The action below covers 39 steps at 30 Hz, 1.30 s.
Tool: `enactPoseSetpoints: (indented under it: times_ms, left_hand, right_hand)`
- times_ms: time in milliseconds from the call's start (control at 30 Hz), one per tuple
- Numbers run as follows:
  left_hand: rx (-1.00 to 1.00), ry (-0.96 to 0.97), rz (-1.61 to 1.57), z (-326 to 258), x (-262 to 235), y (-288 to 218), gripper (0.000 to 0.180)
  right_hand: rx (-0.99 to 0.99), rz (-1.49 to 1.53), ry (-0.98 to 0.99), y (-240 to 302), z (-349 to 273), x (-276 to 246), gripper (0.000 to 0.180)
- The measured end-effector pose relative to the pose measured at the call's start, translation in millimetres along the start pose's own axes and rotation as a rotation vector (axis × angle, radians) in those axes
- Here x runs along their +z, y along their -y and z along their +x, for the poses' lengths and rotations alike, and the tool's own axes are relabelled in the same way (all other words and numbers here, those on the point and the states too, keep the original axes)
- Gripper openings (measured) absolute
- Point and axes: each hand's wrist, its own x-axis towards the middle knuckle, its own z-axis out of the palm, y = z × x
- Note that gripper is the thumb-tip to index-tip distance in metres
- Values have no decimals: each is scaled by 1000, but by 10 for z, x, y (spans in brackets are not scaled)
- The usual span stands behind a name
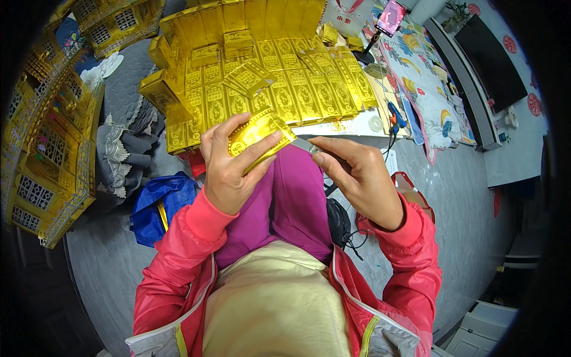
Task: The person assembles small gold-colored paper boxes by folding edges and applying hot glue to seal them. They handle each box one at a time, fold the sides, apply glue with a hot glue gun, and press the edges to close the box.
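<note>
Blue bag (146, 208), on floor; yellow strip (162, 215) at it, inside or outside unclear. White bag (345, 25), beyond gold boxes (294, 92); contents hidden. Gold packet (262, 135), above lap, gripped by left hand (223, 172); long axis slants, far end up-right. Right hand (366, 181): thumb and forefinger nearly meeting; cannot tell whether anything is pinched.

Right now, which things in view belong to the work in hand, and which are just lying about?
Apparently in the work:
- gold piece, held in the left hand
- right hand, beside it
- gold boxes

Apparently lying about:
- blue bag
- TV
</note>
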Motion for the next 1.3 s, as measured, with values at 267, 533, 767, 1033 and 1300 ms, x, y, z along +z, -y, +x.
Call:
enactPoseSetpoints:
  times_ms: [267,533,767,1033,1300]
  left_hand:
    - [18,7,22,2,-11,-5,47]
    - [18,3,27,5,-6,7,46]
    - [6,-1,12,-8,4,12,53]
    - [-13,13,1,-10,3,4,53]
    - [-13,13,6,-12,5,-2,53]
  right_hand:
    - [-29,-36,40,2,-18,-23,27]
    - [-45,-57,30,16,-32,-28,26]
    - [-43,-38,33,15,-40,-29,27]
    - [-42,-53,40,22,-46,-35,27]
    - [-58,-66,35,17,-52,-32,27]
